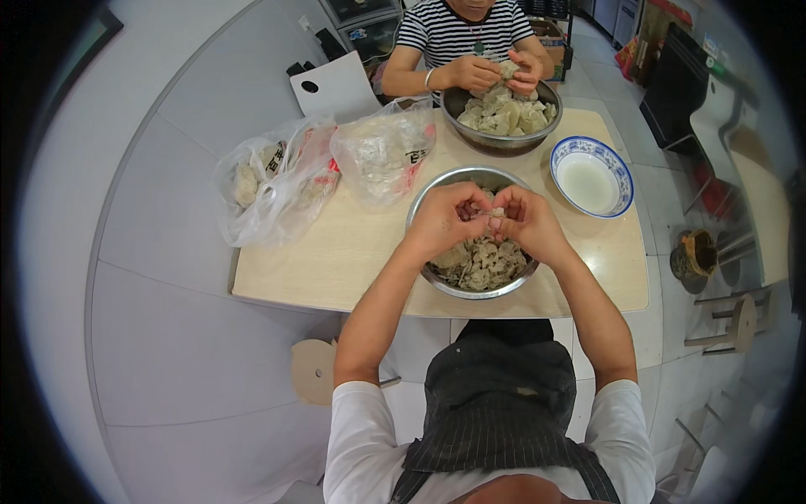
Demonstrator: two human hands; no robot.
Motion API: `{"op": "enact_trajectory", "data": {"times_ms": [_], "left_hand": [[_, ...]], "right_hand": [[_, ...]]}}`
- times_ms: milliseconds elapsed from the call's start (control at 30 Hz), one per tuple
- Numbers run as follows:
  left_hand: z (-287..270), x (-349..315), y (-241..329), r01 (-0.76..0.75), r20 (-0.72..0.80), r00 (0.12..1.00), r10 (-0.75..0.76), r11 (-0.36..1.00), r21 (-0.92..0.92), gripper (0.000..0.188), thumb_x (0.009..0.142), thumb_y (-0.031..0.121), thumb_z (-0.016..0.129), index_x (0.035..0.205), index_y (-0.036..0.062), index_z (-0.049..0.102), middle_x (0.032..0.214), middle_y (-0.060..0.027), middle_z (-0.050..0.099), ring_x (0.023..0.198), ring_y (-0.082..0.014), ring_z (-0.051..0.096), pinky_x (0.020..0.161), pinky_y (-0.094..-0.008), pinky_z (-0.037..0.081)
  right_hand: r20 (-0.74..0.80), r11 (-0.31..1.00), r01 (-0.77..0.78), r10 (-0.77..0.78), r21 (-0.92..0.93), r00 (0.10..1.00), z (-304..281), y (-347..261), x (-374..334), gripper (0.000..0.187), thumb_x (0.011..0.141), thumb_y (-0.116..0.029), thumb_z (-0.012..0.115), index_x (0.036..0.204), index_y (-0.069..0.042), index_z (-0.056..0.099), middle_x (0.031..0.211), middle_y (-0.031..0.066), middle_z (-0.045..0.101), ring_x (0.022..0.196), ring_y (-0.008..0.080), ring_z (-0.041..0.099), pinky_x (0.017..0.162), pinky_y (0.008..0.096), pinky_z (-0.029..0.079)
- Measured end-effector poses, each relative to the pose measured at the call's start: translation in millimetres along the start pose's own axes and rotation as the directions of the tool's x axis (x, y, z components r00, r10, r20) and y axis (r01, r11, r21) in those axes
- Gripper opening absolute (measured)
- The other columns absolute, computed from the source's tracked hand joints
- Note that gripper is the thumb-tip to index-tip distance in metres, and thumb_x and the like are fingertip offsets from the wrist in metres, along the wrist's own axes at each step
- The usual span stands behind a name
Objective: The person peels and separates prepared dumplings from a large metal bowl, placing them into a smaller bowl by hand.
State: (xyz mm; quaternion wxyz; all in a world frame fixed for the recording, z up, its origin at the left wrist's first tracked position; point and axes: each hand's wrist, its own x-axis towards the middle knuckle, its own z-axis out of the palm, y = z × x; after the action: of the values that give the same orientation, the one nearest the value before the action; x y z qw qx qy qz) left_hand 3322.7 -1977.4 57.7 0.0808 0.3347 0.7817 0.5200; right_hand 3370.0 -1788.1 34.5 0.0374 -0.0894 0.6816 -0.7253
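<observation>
Above a steel bowl (480, 296), my left hand (449, 220) and my right hand (533, 223) meet with thumbs and fingertips pinched together. Between them is a small pale piece of food (499, 213), mostly covered by my fingers. Crumpled grey-tan pieces (483, 265) of what looks like the same food fill the bowl beneath; their exact kind is unclear. Both my forearms reach in over the near table edge.
Across the table (311, 281), another person (478, 34) holds a similar piece over a second steel bowl (504, 144) of larger pale pieces. A blue-and-white bowl (588, 186) with whitish contents stands at right. Plastic bags (382, 155) lie at left. Stools (315, 370) stand below.
</observation>
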Motion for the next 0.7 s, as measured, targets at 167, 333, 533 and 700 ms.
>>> {"op": "enact_trajectory", "data": {"times_ms": [167, 333, 533, 700], "left_hand": [[-8.7, 9.4, -13.4, 0.036, -0.247, 0.968, 0.036, 0.959, 0.281, 0.016, 0.079, -0.001, 0.067, 0.094, 0.0019, 0.064, 0.076, 0.0035, 0.061, 0.066, -0.0014, 0.054, 0.058, -0.0206, 0.046], [-0.5, 5.9, -16.4, 0.111, -0.054, 0.99, -0.13, 0.958, -0.265, 0.017, 0.088, 0.0, 0.062, 0.105, 0.0012, 0.059, 0.08, 0.0018, 0.062, 0.068, -0.0058, 0.057, 0.06, -0.0208, 0.046], [3.7, 5.9, -6.3, 0.213, 0.073, 0.977, -0.201, 0.943, -0.257, 0.013, 0.091, 0.002, 0.061, 0.104, 0.0022, 0.06, 0.079, 0.0012, 0.06, 0.066, -0.005, 0.056, 0.058, -0.0211, 0.045], [6.4, 0.0, -12.4, 0.156, -0.007, 0.987, -0.158, 0.98, -0.123, 0.012, 0.087, -0.001, 0.059, 0.099, 0.0022, 0.061, 0.075, 0.0028, 0.059, 0.064, -0.0031, 0.053, 0.056, -0.0199, 0.043]], "right_hand": [[0.02, 0.998, 0.031, -0.032, 0.058, 0.999, -13.8, 1.8, -6.6, 0.017, 0.087, 0.0, 0.066, 0.101, 0.001, 0.056, 0.082, 0.0028, 0.062, 0.069, 0.0095, 0.06, 0.06, 0.0241, 0.048], [-0.031, 1.0, -0.021, 0.021, -0.014, 0.999, -3.7, -4.7, 3.5, 0.022, 0.088, -0.004, 0.068, 0.106, 0.002, 0.057, 0.084, 0.0037, 0.063, 0.07, 0.0084, 0.06, 0.06, 0.0235, 0.049], [0.009, 0.999, -0.038, 0.038, -0.001, 0.999, -7.6, 9.6, 7.4, 0.018, 0.086, -0.005, 0.069, 0.1, 0.001, 0.06, 0.077, 0.0033, 0.064, 0.069, 0.0072, 0.06, 0.059, 0.022, 0.048], [-0.047, 0.96, -0.021, 0.008, -0.28, 0.999, -6.6, -3.5, 8.6, 0.008, 0.081, -0.005, 0.068, 0.085, 0.0, 0.064, 0.069, 0.0014, 0.063, 0.067, 0.0064, 0.059, 0.059, 0.0226, 0.047]]}}
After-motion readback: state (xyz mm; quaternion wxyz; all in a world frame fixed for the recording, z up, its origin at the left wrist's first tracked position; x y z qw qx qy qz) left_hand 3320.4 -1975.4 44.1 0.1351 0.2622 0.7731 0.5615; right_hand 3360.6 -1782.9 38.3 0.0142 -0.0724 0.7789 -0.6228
